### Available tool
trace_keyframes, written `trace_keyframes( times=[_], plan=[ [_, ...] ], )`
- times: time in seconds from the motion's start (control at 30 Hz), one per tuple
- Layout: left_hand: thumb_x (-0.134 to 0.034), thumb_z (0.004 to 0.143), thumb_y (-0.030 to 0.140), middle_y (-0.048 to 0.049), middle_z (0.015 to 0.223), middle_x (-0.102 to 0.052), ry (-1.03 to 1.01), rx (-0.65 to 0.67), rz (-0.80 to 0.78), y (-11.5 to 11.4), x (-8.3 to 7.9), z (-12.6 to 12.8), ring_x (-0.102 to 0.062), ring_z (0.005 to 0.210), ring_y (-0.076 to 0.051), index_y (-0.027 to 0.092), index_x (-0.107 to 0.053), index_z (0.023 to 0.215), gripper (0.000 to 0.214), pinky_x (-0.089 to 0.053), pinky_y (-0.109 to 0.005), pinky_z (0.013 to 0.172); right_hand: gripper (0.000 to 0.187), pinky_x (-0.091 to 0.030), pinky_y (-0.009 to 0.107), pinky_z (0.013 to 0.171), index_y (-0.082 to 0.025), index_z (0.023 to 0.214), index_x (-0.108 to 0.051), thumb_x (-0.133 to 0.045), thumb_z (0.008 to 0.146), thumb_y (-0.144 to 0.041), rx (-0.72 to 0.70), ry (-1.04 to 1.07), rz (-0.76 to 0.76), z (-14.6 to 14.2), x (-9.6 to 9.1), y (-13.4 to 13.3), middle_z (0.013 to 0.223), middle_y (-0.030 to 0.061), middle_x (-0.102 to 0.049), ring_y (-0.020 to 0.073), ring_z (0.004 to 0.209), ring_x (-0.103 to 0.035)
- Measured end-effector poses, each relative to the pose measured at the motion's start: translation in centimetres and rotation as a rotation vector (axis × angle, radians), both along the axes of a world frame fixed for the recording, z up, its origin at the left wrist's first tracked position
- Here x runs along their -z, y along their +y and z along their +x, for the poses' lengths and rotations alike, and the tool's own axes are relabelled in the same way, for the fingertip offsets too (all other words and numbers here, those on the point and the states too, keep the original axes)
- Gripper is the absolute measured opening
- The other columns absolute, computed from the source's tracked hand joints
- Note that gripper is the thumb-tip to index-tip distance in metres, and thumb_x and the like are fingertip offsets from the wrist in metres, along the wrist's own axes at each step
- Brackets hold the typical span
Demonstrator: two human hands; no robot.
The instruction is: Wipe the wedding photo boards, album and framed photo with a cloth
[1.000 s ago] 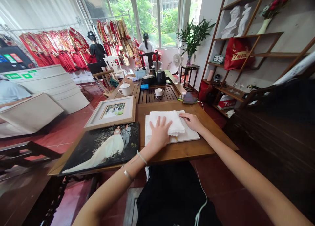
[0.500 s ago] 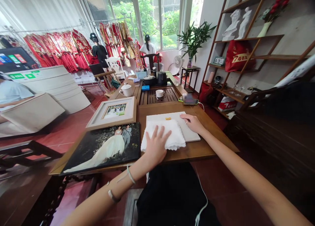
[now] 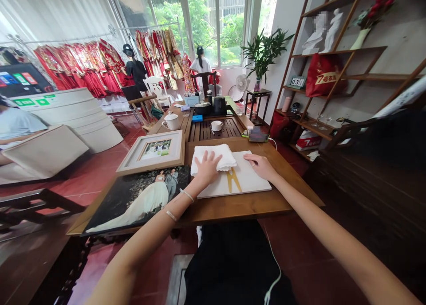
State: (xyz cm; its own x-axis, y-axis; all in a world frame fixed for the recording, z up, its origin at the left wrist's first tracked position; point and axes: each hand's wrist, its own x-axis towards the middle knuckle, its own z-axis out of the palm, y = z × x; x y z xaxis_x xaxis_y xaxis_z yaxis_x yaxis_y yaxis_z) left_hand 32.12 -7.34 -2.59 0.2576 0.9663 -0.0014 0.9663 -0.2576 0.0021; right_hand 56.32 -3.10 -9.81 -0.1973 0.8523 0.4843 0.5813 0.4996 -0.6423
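Note:
My left hand (image 3: 208, 168) lies with spread fingers on a folded white towel (image 3: 213, 154), pressing it against the far left part of a flat white board (image 3: 248, 178). A yellow, upside-down-V-shaped piece (image 3: 233, 180) shows on the board's face, its top end close under the towel's edge. On the board's far right part rests my right hand (image 3: 261, 165), fingers stretched out along the surface. Left of the board lies a dark wedding photo panel (image 3: 143, 198). A framed photo (image 3: 153, 150) with a pale mat sits just beyond that panel.
The wooden table (image 3: 286, 176) carries a slatted tea tray (image 3: 199, 134) with a white cup (image 3: 217, 126). A white lidded pot (image 3: 171, 120) stands at the left, and a phone-like device (image 3: 258, 134) with a cable at the right. Two people stand by clothes racks far off; another sits at left.
My left hand has slid the towel away from me and slightly left, uncovering the near part of the board and most of the yellow piece. My right hand stays in place.

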Motion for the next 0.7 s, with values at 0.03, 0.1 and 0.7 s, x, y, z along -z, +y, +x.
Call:
trace_keyframes(
  times=[0.03,0.1,0.7],
  plan=[
    [-0.051,0.081,0.011,-0.0084,0.159,-0.023,0.004,0.001,0.002,-0.6,0.0,0.0,-0.011,0.147,-0.033,0.030,-0.029,0.148,0.073,-0.018,-0.071,0.108,0.038,-0.045,0.042,0.106,-0.023,0.101,-0.074,-0.046,0.081,-0.008,0.000,0.001,0.000,0.0,0.0,0.0,0.115,0.0042,-0.071,0.0205,0.112,-0.065],
    [-0.053,0.080,0.010,-0.0086,0.158,-0.024,0.011,0.005,0.006,-2.0,0.1,-0.3,-0.011,0.147,-0.034,0.031,-0.030,0.147,0.074,-0.019,-0.071,0.108,0.038,-0.045,0.042,0.106,-0.022,0.102,-0.075,-0.046,0.080,-0.008,0.001,0.003,0.000,-0.1,0.0,0.0,0.115,0.0045,-0.071,0.0208,0.113,-0.065],
    [-0.053,0.070,0.006,-0.0040,0.160,-0.018,0.009,0.096,-0.018,-11.6,0.5,-0.9,-0.006,0.148,-0.033,0.033,-0.025,0.149,0.089,-0.016,-0.070,0.110,0.036,-0.046,0.040,0.106,-0.022,0.098,-0.075,-0.047,0.080,-0.008,0.006,-0.002,0.007,-0.1,0.0,-0.1,0.114,0.0038,-0.072,0.0198,0.112,-0.065]
  ],
)
